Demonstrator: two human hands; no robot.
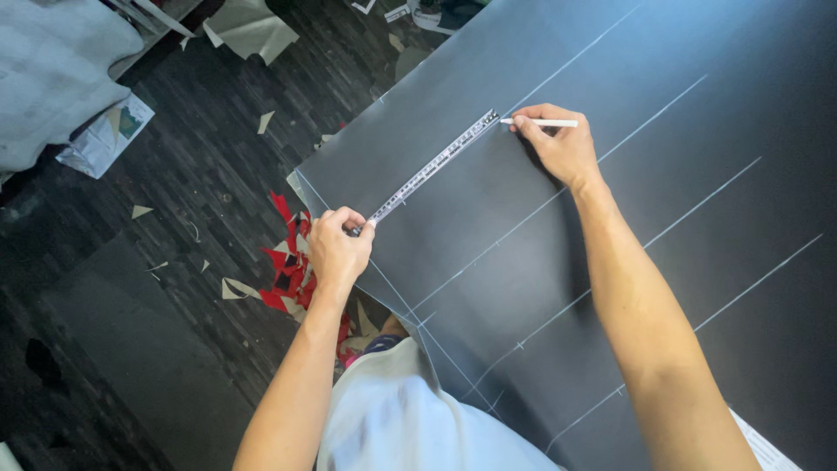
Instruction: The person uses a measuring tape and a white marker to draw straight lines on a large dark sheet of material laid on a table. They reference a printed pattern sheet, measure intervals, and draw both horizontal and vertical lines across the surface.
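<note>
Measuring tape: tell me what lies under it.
The measuring tape lies on a dark sheet with chalk lines, stretched between the left hand and right hand. Beneath the sheet is hidden.

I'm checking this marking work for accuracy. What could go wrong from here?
The measuring tape is pinned only at its ends by the left hand and right hand, so it might sag or shift across the dark sheet. The white pencil shares the right hand's grip and could mark off-position.

Black sheet (663, 262) cut off top, right; tape measure (432, 166) markings too small.
</note>
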